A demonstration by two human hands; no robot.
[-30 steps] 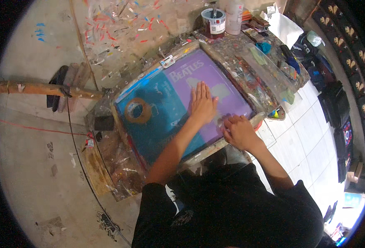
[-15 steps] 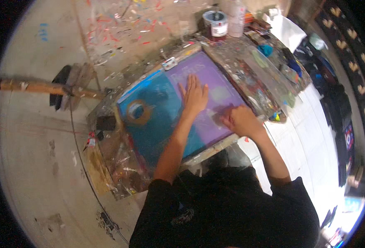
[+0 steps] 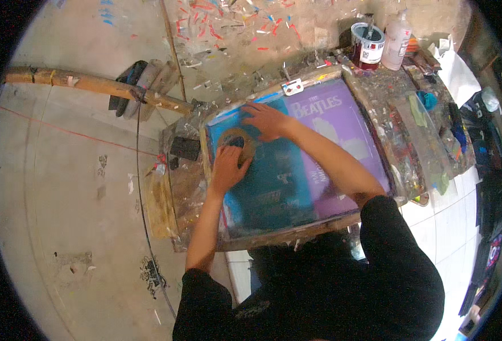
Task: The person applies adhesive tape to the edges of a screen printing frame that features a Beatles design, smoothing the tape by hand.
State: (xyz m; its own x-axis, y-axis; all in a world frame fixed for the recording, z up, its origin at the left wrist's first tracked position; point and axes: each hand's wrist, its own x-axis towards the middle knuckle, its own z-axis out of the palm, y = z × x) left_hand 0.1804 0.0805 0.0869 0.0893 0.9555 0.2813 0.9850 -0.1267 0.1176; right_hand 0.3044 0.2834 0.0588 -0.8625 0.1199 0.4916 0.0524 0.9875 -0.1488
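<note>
A wooden-framed printing screen lies in front of me, its mesh teal on the left and purple with pale lettering and shapes on the right. On the teal part sits a brown roll of tape. My left hand grips its near-left rim, fingers curled over towards the hole and thumb at the near side. My right hand reaches across to the teal part just beyond the roll, fingers apart and holding nothing; whether it touches the mesh is hard to tell. A metal hinge clamp sits on the frame's far edge.
On the paint-stained bench at the back right stand a tub of dark red ink and a clear bottle. A clear plastic sheet lies right of the screen. A wooden bar extends left; a cable hangs nearby.
Both hands have left the purple part and moved left. My left hand has taken hold of the tape roll; my right has opened over the teal part. The view has shifted too.
</note>
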